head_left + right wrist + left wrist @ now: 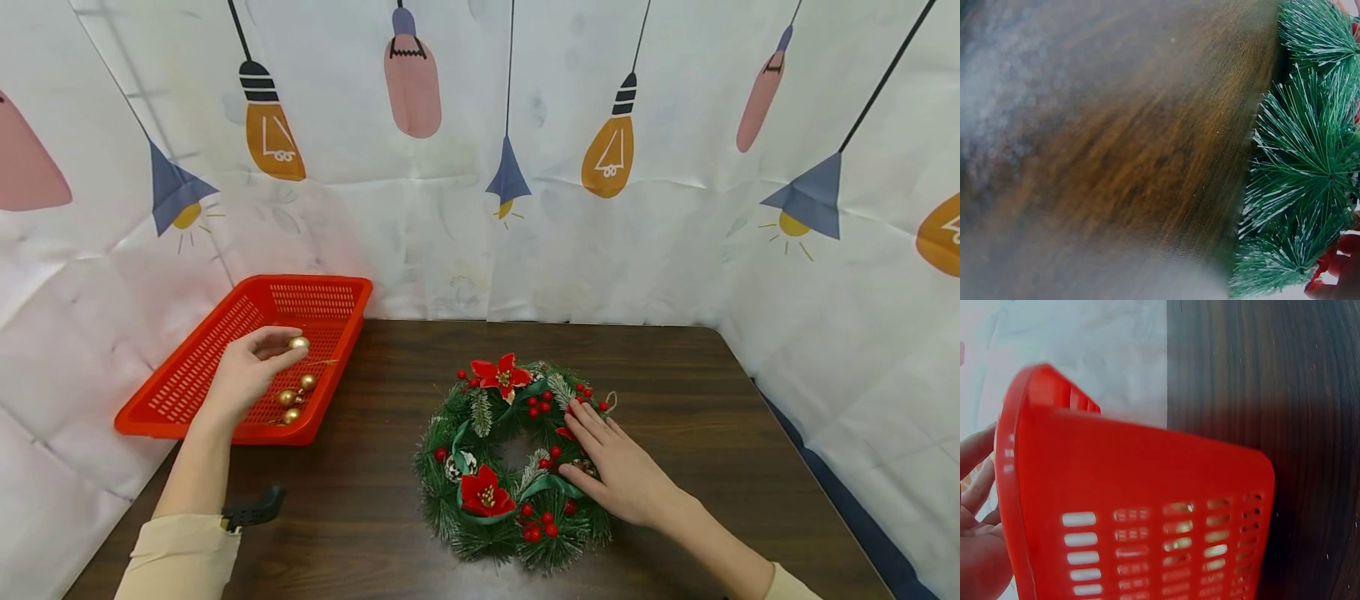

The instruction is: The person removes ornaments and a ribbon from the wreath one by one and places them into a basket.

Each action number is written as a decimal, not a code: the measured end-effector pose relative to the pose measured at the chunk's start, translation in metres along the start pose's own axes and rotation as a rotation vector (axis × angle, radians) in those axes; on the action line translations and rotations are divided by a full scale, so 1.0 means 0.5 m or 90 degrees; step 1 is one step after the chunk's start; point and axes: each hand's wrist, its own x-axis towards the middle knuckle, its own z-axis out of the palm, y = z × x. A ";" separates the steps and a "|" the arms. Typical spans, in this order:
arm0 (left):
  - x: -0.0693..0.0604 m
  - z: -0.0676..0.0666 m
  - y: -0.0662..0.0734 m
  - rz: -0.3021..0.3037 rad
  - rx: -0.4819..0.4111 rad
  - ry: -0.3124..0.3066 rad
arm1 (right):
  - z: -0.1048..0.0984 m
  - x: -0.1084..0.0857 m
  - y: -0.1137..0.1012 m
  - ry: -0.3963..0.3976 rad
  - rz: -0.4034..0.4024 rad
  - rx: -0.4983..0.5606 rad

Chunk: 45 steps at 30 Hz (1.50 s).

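Note:
Over the red plastic basket [197, 350], my left hand [253, 367] pinches a small gold ball ornament [299, 342] between thumb and fingers. Several more gold balls [287, 397] lie on the basket's floor below it. A green Christmas wreath [480, 546] with red poinsettias, red berries, pinecones and green ribbon lies flat on the table. My right hand [618, 467] rests on the wreath's right side with its fingers extended. In the left wrist view the basket wall [1135, 456] hides most of the left hand [982, 512], ornament included.
The dark wooden table [360, 517] carries both basket and wreath, the basket at its back left corner. A white cloth [450, 250] printed with lamps and bulbs hangs behind and along the sides. A dark strap piece [255, 508] juts from the left wrist.

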 end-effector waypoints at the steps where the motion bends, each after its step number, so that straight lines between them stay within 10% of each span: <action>1: -0.001 -0.003 -0.002 -0.006 0.003 0.002 | 0.000 0.000 0.000 0.000 -0.001 0.000; 19: -0.009 -0.023 -0.030 -0.028 0.030 -0.008 | 0.002 -0.001 0.002 -0.007 0.008 0.005; 45: -0.028 0.037 0.015 0.099 0.017 -0.040 | 0.001 0.000 0.003 -0.006 0.001 0.002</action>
